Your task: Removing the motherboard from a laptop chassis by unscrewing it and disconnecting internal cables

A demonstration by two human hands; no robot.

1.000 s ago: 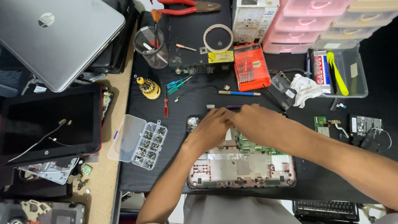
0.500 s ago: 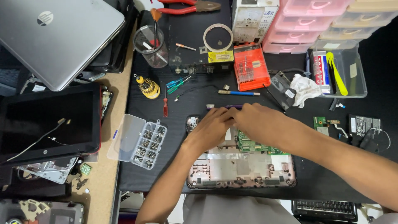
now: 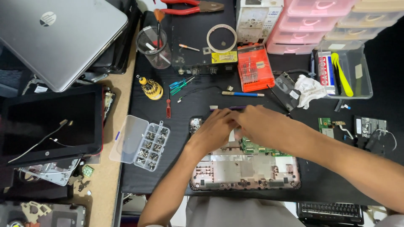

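Both hands are down on the opened laptop base (image 3: 246,170), which lies flat on the black mat (image 3: 202,105) of the desk, right in front of the person. The left hand (image 3: 214,130) rests over the base's far left corner, fingers curled downward and pressed close together. The right hand (image 3: 261,124) lies just beside it, touching it, over the far edge of the base; its fingers are bunched toward the left hand's. Whether either hand is pinching something I cannot tell, since the fingertips are hidden where the two hands meet. A green circuit board (image 3: 256,148) shows inside the base, just under the right hand's wrist.

Left of the base sits a clear screw organiser (image 3: 147,145), lid open, its compartments full of small screws. Beyond the base, farther from the person, lie a red-handled screwdriver (image 3: 168,107), a blue pen-like tool (image 3: 244,94) and an orange bit case (image 3: 255,67). Right of the base, a small green board (image 3: 325,124) lies on the mat. Well to the left of the base, off the mat, there is a black screen panel (image 3: 50,122), and beyond that a closed silver laptop (image 3: 54,38).
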